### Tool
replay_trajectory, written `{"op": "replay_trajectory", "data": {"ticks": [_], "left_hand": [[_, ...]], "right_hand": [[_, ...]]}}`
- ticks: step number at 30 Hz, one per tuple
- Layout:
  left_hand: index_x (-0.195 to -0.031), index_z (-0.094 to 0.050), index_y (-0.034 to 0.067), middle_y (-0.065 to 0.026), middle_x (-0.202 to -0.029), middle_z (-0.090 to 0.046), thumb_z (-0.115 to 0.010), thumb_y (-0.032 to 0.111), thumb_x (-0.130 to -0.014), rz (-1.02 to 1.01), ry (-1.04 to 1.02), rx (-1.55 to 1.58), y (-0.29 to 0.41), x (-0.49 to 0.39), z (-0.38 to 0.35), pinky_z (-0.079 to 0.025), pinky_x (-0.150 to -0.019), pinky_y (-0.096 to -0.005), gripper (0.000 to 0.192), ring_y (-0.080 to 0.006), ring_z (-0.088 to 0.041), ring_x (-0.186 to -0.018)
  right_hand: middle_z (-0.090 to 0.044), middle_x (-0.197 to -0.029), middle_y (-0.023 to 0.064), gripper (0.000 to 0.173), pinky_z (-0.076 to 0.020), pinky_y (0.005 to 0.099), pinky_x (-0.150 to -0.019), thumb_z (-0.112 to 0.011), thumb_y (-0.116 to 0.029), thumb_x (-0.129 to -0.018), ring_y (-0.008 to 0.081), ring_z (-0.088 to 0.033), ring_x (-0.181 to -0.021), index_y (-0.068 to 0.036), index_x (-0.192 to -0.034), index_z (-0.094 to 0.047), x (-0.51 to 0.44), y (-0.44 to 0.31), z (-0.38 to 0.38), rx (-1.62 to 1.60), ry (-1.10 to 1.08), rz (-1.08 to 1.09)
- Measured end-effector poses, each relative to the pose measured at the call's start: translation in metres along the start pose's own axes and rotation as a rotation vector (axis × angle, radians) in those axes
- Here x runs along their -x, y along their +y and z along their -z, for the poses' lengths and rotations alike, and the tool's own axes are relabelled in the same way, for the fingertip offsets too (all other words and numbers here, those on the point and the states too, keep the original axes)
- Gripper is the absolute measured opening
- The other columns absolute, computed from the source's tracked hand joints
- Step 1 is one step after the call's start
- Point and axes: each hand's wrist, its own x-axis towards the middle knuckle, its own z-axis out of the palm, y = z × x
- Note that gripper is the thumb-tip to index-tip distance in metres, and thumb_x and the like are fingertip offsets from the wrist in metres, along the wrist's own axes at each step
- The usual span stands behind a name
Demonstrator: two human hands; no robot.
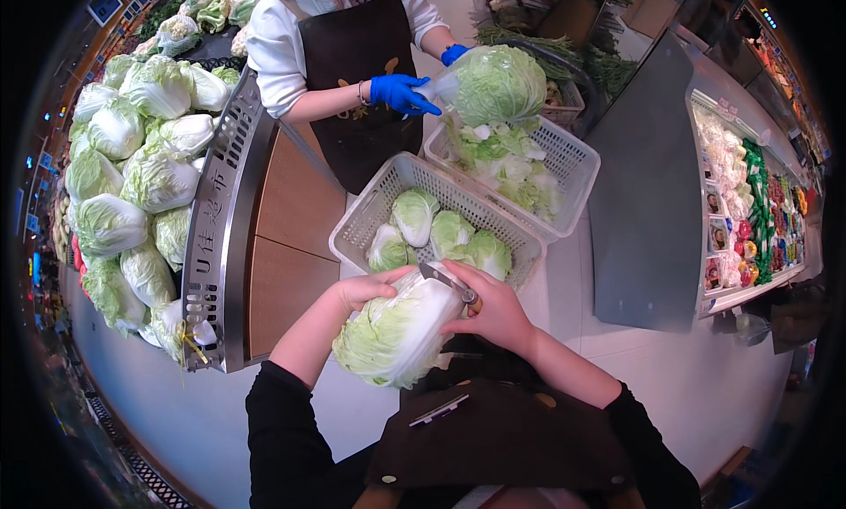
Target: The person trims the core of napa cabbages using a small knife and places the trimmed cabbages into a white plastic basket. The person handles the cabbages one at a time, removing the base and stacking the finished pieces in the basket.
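A napa cabbage [396,337] lies tilted between my hands, its white base end pointing away from me and its leafy end towards my apron. My left hand [370,288] grips it along the left side near the base. In my right hand [499,309] is a small knife [437,275] with a wooden handle, its blade lying across the base end. The right thumb and palm also rest against the cabbage's right side. Just beyond stands a white plastic crate [358,188] with several napa cabbages [415,216] in it.
A second white crate [583,182] holds loose trimmed leaves [509,168]. Behind the crates, a co-worker in blue gloves [400,94] holds a plastic-wrapped cabbage [500,86]. A metal-edged display stand [225,244] piled with cabbages is at left; a grey panel [638,198] stands right.
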Motion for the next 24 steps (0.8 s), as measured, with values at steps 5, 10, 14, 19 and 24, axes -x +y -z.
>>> {"op": "replay_trajectory", "data": {"ticks": [5,10,14,19,24], "left_hand": [[-0.143,-0.025,0.001,-0.0113,-0.136,-0.045,-0.085,0.036,-0.059,-0.1,0.027,0.058,-0.024,-0.002,-0.014,-0.04,-0.102,-0.0344,0.109,-0.0203,-0.048,-0.121],[-0.14,-0.031,-0.002,-0.0101,-0.133,-0.048,-0.088,0.036,-0.055,-0.108,0.023,0.045,-0.06,-0.004,-0.01,-0.036,-0.103,-0.0327,0.108,-0.0194,-0.047,-0.121],[-0.139,-0.033,-0.002,-0.0097,-0.132,-0.048,-0.089,0.034,-0.054,-0.113,-0.01,-0.036,-0.053,0.002,-0.022,-0.035,-0.103,-0.0322,0.108,-0.0182,-0.046,-0.12],[-0.138,-0.035,-0.002,-0.0101,-0.132,-0.048,-0.09,0.032,-0.052,-0.145,-0.006,-0.292,-0.041,0.011,-0.04,-0.034,-0.103,-0.0326,0.107,-0.0181,-0.046,-0.12],[-0.13,-0.043,-0.007,-0.0121,-0.123,-0.052,-0.085,0.054,-0.053,-0.192,0.056,-0.419,-0.037,0.009,-0.056,-0.036,-0.098,-0.0324,0.107,-0.0188,-0.048,-0.115]], "right_hand": [[-0.045,-0.133,0.0103,0.078,-0.0474,0.0269,-0.08,-0.08,-0.017,-0.069,0.0172,-0.052,-0.105,-0.007,-0.137,-0.042,0.006,-0.009,0.004,-0.192,-0.098,-0.07],[-0.043,-0.129,0.0113,0.056,-0.0319,0.0339,-0.102,-0.058,-0.003,-0.079,0.0258,-0.042,-0.121,-0.003,-0.132,-0.042,0.023,0.022,0.005,-0.247,-0.063,0.017],[-0.056,-0.109,0.0111,0.034,-0.0413,0.0318,-0.091,-0.059,-0.005,-0.081,0.0249,-0.055,-0.103,-0.003,-0.115,-0.054,0.029,0.019,0.024,-0.108,-0.084,-0.147],[-0.059,-0.079,0.0091,0.029,-0.049,0.0332,-0.065,-0.068,-0.015,-0.079,0.0276,-0.061,-0.073,-0.009,-0.106,-0.06,0.049,0.02,0.036,0.127,-0.026,-0.024],[-0.058,-0.079,0.0062,0.034,-0.0478,0.0355,-0.06,-0.072,-0.02,-0.073,0.0264,-0.059,-0.07,-0.013,-0.105,-0.061,0.058,0.014,0.049,0.271,-0.032,0.043]]}}
